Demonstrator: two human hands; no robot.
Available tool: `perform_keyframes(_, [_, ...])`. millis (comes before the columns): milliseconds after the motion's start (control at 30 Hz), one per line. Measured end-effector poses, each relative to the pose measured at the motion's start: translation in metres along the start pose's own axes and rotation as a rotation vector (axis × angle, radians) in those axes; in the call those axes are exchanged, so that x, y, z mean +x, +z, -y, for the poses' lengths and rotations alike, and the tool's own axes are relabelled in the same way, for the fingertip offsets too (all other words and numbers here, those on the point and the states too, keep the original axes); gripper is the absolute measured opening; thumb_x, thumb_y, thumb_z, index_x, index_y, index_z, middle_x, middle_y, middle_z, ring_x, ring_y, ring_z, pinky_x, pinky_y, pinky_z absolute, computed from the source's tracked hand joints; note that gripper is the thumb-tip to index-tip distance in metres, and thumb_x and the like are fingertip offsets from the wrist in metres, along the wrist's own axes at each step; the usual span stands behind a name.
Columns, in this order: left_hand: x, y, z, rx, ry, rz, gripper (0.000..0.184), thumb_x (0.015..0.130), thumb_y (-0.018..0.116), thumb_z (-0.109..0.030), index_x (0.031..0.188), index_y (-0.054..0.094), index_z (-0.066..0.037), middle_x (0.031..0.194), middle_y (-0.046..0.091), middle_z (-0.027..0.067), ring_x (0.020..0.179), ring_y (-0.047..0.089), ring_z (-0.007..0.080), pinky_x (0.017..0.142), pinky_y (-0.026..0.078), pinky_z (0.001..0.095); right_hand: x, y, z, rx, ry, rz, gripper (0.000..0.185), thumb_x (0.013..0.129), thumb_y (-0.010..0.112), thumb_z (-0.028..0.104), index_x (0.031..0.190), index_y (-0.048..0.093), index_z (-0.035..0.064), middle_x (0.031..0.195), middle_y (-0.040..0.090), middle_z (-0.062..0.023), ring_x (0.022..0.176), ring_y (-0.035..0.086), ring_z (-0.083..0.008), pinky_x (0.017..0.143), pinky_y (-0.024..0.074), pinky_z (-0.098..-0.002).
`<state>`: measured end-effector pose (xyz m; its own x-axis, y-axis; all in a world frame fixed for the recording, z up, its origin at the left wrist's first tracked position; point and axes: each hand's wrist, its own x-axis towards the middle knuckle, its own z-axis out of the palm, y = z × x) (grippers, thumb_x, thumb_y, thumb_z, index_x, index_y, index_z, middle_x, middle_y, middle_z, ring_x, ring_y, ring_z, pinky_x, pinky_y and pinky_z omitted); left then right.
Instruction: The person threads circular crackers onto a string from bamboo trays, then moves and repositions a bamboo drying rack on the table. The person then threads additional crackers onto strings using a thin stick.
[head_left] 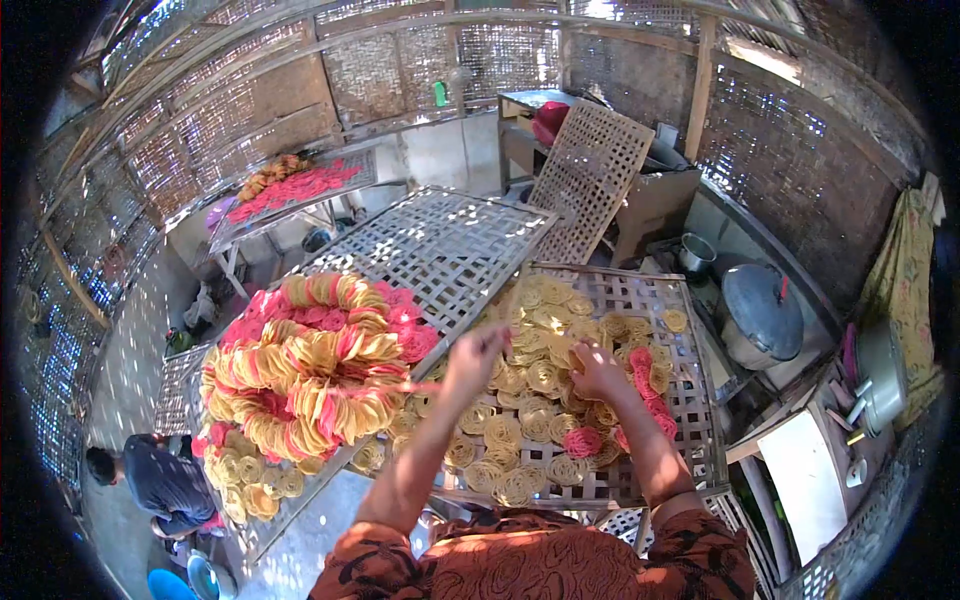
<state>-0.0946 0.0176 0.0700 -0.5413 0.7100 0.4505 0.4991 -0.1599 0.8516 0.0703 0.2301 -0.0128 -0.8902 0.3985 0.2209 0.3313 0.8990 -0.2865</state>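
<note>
Many flat, coiled yellow noodle-like crackers lie spread over a woven bamboo rack in front of me. Some pink crackers lie among them. My left hand is above the rack's left part, its fingers pinched together; what they hold is too blurred to make out. My right hand is over the crackers with its fingers closed on the edge of a yellow cracker. A thin pinkish strand runs from the bundles toward my left forearm.
Thick strung rings of yellow and pink crackers are heaped at left. Another bamboo rack stands beyond, and a tilted one behind. A large lidded pot stands at right. A person crouches at lower left near blue basins.
</note>
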Motion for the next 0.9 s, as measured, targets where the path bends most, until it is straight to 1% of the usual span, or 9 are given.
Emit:
perform_keyframes(67, [-0.041, 0.031, 0.024, 0.027, -0.127, 0.051, 0.022, 0.091, 0.051, -0.020, 0.101, 0.063, -0.005, 0.078, 0.066, 0.0064, 0.067, 0.060, 0.0144, 0.061, 0.045, 0.0296, -0.004, -0.007, 0.013, -0.016, 0.026, -0.126, 0.044, 0.074, 0.060, 0.022, 0.115, 0.049, 0.0110, 0.113, 0.053, -0.0182, 0.098, 0.055, -0.0362, 0.083, 0.0465, -0.0451])
perform_keyframes(133, [-0.067, 0.038, 0.016, 0.175, -0.293, 0.191, 0.022, 0.090, 0.051, -0.018, 0.103, 0.062, -0.004, 0.083, 0.067, 0.0107, 0.074, 0.063, 0.0173, 0.064, 0.046, 0.0312, 0.003, -0.025, 0.029, -0.061, 0.126, 0.018, 0.043, 0.077, 0.057, 0.023, 0.115, 0.047, 0.0051, 0.116, 0.051, -0.0204, 0.100, 0.054, -0.0364, 0.084, 0.0468, -0.0452])
perform_keyframes(200, [-0.085, 0.040, 0.025, 0.156, -0.337, 0.224, 0.021, 0.091, 0.050, -0.015, 0.103, 0.062, -0.003, 0.084, 0.065, 0.0063, 0.073, 0.059, 0.0128, 0.068, 0.045, 0.0273, 0.009, -0.014, 0.020, -0.048, 0.100, -0.046, 0.042, 0.078, 0.056, 0.022, 0.116, 0.046, 0.0046, 0.114, 0.051, -0.0202, 0.098, 0.056, -0.0361, 0.083, 0.0475, -0.0456])
perform_keyframes(233, [-0.090, 0.037, 0.030, 0.150, -0.355, 0.237, 0.021, 0.091, 0.049, -0.013, 0.104, 0.062, -0.002, 0.084, 0.064, 0.0040, 0.072, 0.057, 0.0106, 0.069, 0.045, 0.0254, 0.005, -0.013, 0.016, -0.064, -0.003, -0.287, 0.041, 0.079, 0.056, 0.021, 0.115, 0.047, 0.0030, 0.110, 0.054, -0.0204, 0.094, 0.057, -0.0370, 0.081, 0.0479, -0.0447])
perform_keyframes(367, [-0.109, 0.028, 0.048, -0.110, -0.389, 0.070, 0.020, 0.090, 0.051, -0.012, 0.102, 0.062, 0.000, 0.076, 0.060, 0.0017, 0.072, 0.054, 0.0091, 0.069, 0.043, 0.0232, 0.017, -0.058, -0.001, 0.300, 0.125, -0.245, 0.041, 0.074, 0.062, 0.016, 0.109, 0.052, -0.0003, 0.092, 0.061, -0.0219, 0.090, 0.059, -0.0355, 0.078, 0.0474, -0.0402])
perform_keyframes(467, [-0.110, 0.015, 0.049, -0.056, -0.505, 0.118, 0.020, 0.091, 0.051, -0.013, 0.101, 0.061, 0.000, 0.078, 0.060, 0.0021, 0.072, 0.054, 0.0087, 0.070, 0.043, 0.0237, 0.015, -0.087, 0.007, 0.366, 0.056, -0.096, 0.042, 0.074, 0.061, 0.016, 0.111, 0.051, -0.0010, 0.087, 0.061, -0.0210, 0.085, 0.061, -0.0342, 0.074, 0.0482, -0.0406])
perform_keyframes(700, [-0.106, 0.023, 0.066, -0.036, -0.382, 0.129, 0.023, 0.090, 0.050, -0.017, 0.103, 0.063, -0.004, 0.079, 0.064, 0.0043, 0.071, 0.058, 0.0115, 0.068, 0.045, 0.0246, 0.042, -0.024, 0.041, -0.301, 0.015, 0.403, 0.047, 0.075, 0.050, 0.008, 0.122, 0.045, 0.0054, 0.095, 0.060, -0.0236, 0.088, 0.061, -0.0356, 0.074, 0.0484, -0.0433])
perform_keyframes(800, [-0.096, 0.021, 0.056, 0.077, -0.375, 0.182, 0.023, 0.090, 0.050, -0.018, 0.102, 0.063, -0.004, 0.080, 0.064, 0.0045, 0.072, 0.058, 0.0117, 0.068, 0.046, 0.0255, 0.060, -0.012, 0.032, -0.178, 0.066, 0.532, 0.050, 0.075, 0.055, 0.008, 0.124, 0.043, 0.0035, 0.109, 0.057, -0.0237, 0.095, 0.058, -0.0368, 0.080, 0.0477, -0.0434])
perform_keyframes(900, [-0.102, 0.027, 0.069, 0.006, -0.382, 0.117, 0.022, 0.091, 0.049, -0.019, 0.101, 0.061, -0.004, 0.076, 0.062, 0.0047, 0.069, 0.056, 0.0129, 0.065, 0.045, 0.0288, 0.056, -0.009, 0.002, 0.607, 0.125, 0.009, 0.058, 0.076, 0.067, 0.019, 0.126, 0.043, 0.0042, 0.117, 0.053, -0.0149, 0.103, 0.055, -0.0276, 0.086, 0.0456, -0.0380])
